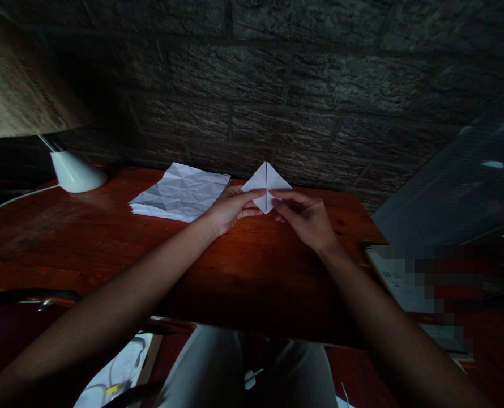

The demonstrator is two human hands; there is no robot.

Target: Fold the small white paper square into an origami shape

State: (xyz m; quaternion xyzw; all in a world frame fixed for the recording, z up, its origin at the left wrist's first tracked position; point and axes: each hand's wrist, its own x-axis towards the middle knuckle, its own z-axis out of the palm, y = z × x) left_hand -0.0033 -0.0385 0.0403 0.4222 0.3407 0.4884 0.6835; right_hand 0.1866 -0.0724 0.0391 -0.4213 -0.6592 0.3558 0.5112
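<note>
A small white sheet of folded paper, shaped like a diamond with a crease or slit down its middle, is held up above the table. My left hand grips its left side, thumb across the front and fingers behind. On the lower right, my right hand pinches the paper between thumb and forefinger. To the left of my left hand lies a stack of white paper, its top sheet covered in a pattern of fold creases.
The brown wooden table runs along a dark stone-block wall. A lamp with a white base and fabric shade stands at the left. A grey panel slants at the right, past the table's end.
</note>
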